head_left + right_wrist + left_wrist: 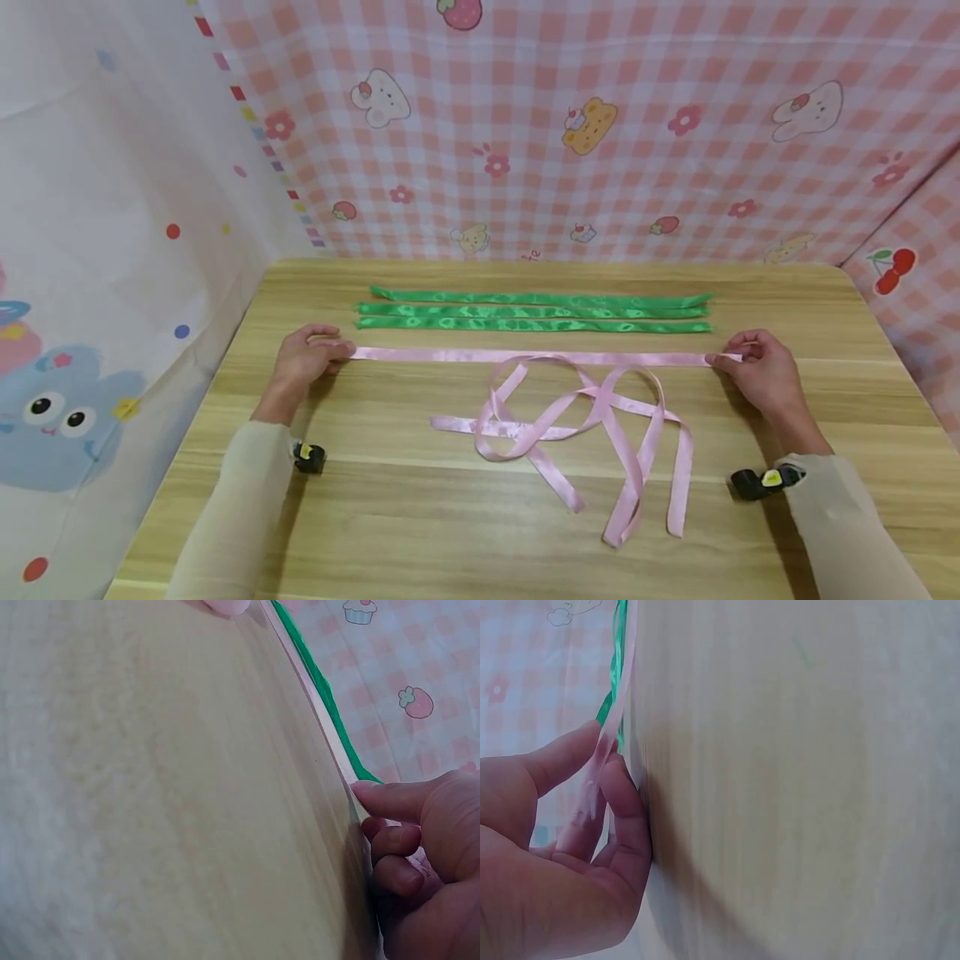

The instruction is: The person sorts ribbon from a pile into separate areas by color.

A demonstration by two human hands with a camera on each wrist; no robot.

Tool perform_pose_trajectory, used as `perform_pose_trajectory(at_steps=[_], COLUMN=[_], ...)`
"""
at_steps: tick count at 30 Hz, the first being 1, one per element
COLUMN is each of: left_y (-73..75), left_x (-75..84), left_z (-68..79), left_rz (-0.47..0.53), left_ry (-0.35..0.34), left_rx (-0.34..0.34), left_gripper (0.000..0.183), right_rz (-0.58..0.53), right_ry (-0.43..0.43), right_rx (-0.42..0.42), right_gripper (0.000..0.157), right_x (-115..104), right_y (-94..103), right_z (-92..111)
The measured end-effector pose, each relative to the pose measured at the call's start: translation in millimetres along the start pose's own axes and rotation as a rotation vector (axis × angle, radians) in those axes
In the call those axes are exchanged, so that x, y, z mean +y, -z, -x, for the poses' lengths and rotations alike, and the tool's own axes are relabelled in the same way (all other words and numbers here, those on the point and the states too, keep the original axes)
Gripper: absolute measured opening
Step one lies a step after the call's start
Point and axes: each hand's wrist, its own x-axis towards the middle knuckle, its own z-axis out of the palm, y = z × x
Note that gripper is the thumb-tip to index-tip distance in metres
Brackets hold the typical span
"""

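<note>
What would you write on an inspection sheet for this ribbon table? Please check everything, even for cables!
Surface: light wood-grain tabletop.
Job's things: one straight pink satin ribbon; three green satin ribbons in rows just beyond it; loose pink satin ribbons, looped and crossing, on the near side.
Clutter: nothing seen.
Left grip: pinches the straight ribbon's left end.
Right grip: pinches it near the right end, with a short tail sticking out.
Cables: nothing seen.
Surroundings: pink-and-white checked cloth behind, printed with strawberries and flowers; white cartoon-print cloth on the left.
</note>
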Motion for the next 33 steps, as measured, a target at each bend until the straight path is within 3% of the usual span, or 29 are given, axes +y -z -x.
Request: perform_pose_trajectory(at_steps=[4,9,12,14,17,20,24,27,29,33], left_y=[5.5,6.9,-3.7,-16.9,-42.6,-71.4,-109.0,-133.8,-147.2,-163.9], left_x=[-3.0,-0.4,6.8,13.0,23.4,31.4,37.1,38.6,39.3,40.3], left_z=[1.6,14.9,26.3,32.4,40.0,46.9,55.8,60.7,63.1,67.3], left_rz=[-0.003,-0.174,-0.25,-0.247,-0.198,-0.139,-0.092,-0.106,-0.145,-0.229], left_ry=[-0.006,-0.071,-0.142,-0.193,-0.233,-0.231,-0.218,-0.251,-0.277,-0.297], left_rx=[0.011,0.09,0.103,0.073,-0.04,-0.17,-0.318,-0.393,-0.422,-0.415], left_gripper=[0.06,0.062,0.061,0.057,0.053,0.05,0.047,0.045,0.046,0.047], right_rz=[0.001,0.01,0.016,0.018,0.007,-0.01,-0.035,-0.043,-0.047,-0.045], right_ry=[-0.011,-0.011,0.068,0.175,0.363,0.502,0.537,0.554,0.569,0.586], right_rx=[-0.013,0.039,0.084,0.095,0.064,-0.014,-0.198,-0.339,-0.402,-0.428], right_gripper=[0.054,0.061,0.054,0.045,0.029,0.017,0.01,0.01,0.011,0.014], right_x=[-0.7,-6.8,-19.9,-32.2,-52.0,-68.9,-84.4,-90.3,-92.2,-95.1], right_y=[1.8,9.0,9.5,4.8,-9.7,-29.5,-56.5,-75.4,-86.5,-100.5], right_z=[1.5,10.0,18.1,22.5,26.5,27.2,26.0,24.4,23.6,25.1])
